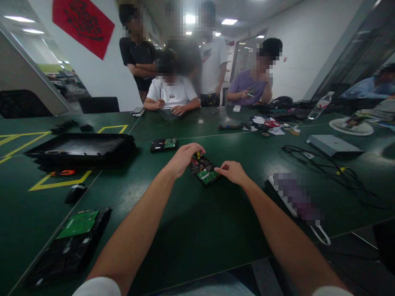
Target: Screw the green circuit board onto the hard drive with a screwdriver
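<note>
A hard drive (pixel 207 176) with a green circuit board lies flat on the green table in front of me. My left hand (pixel 186 158) is closed round a small screwdriver (pixel 198 156) with a yellow and black handle, held upright over the drive's far part. Its tip is too small to make out. At the drive's right corner, my right hand (pixel 232 171) is closed with thumb and finger on the edge. Another hard drive (pixel 163 144) rests just beyond my left hand. A larger one (pixel 70 242) with a green board lies at the near left.
Black trays (pixel 83 148) are stacked at left, near a computer mouse (pixel 75 193). On the right are a phone (pixel 296 197), cables (pixel 333 172), a grey box (pixel 335 145) and a plastic bottle (pixel 321 105). Several people sit or stand across the table (pixel 197 246).
</note>
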A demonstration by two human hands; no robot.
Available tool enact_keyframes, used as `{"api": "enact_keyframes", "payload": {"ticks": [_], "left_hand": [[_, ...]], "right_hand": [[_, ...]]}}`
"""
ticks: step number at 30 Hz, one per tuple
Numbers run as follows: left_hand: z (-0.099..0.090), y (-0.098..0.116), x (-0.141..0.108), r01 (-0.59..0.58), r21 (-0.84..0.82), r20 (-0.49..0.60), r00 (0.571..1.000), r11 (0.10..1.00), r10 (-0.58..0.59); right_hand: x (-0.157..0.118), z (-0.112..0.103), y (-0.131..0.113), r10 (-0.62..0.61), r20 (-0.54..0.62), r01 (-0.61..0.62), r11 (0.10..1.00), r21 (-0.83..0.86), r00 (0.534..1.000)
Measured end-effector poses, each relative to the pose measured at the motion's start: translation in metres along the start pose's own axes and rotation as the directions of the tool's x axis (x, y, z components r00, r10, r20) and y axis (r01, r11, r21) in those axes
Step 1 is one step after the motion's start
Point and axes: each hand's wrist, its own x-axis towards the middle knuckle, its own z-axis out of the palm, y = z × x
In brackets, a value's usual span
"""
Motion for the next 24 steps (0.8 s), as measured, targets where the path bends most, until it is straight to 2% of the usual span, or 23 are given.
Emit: {"api": "enact_keyframes", "payload": {"ticks": [7, 14, 24], "left_hand": [[0.0009, 0.0005, -0.0015, 0.063, -0.099, 0.071, 0.996, 0.993, -0.056], [0.0035, -0.0014, -0.0019, 0.118, -0.228, 0.046, 0.993, 0.966, -0.11], [-0.0032, -0.0041, 0.0015, 0.038, -0.096, 0.022, 0.999, 0.995, -0.036]], "right_hand": [[-0.0002, 0.0, -0.0003, 0.002, -0.002, -0.002, 1.0, 0.013, 1.0], [-0.0007, -0.0019, -0.0013, -0.013, 0.005, 0.013, 1.0, 0.019, 1.0], [-0.0022, -0.0023, -0.0045, 0.003, 0.004, -0.003, 1.0, 0.018, 1.0]]}}
